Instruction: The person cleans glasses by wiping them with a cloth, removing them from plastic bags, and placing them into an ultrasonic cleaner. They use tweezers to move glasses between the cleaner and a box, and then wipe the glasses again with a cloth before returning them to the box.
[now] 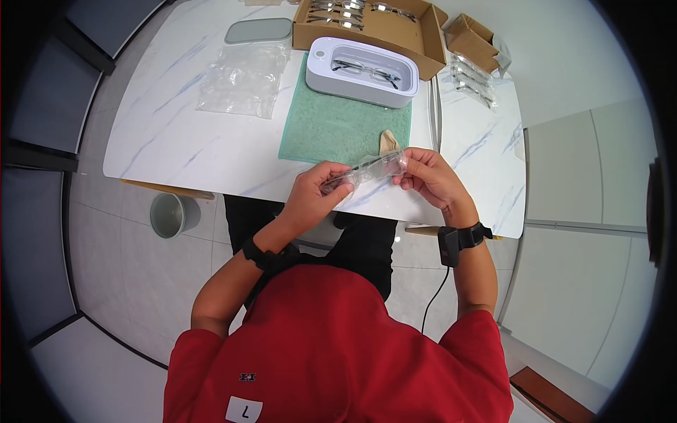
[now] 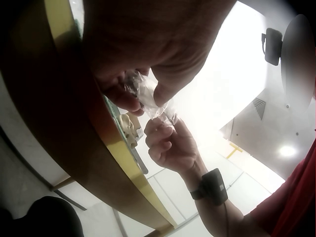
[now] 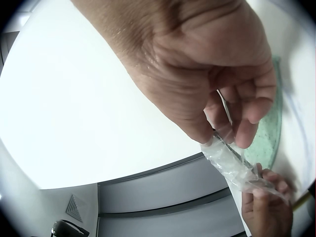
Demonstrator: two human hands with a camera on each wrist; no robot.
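Note:
A pair of glasses in a clear plastic bag (image 1: pixel 374 169) stretches between both hands over the table's front edge. My left hand (image 1: pixel 314 190) grips one end, thumb on top of the plastic. At the other end, my right hand (image 1: pixel 430 176) pinches the bag between thumb and fingers. The right wrist view shows a dark thin strip, like a temple arm, inside the crinkled bag (image 3: pixel 229 165). Just beyond the bag a beige cloth (image 1: pixel 388 142) lies on the green towel (image 1: pixel 331 127).
A white ultrasonic cleaner (image 1: pixel 321 77) with glasses (image 1: pixel 367 70) inside stands on the towel. Behind it is a cardboard box (image 1: pixel 381 35) of glasses. Empty plastic bags (image 1: pixel 243 81) and a grey lid (image 1: pixel 258 30) lie left; bagged glasses (image 1: pixel 472 81) and a small carton (image 1: pixel 471 42) sit right.

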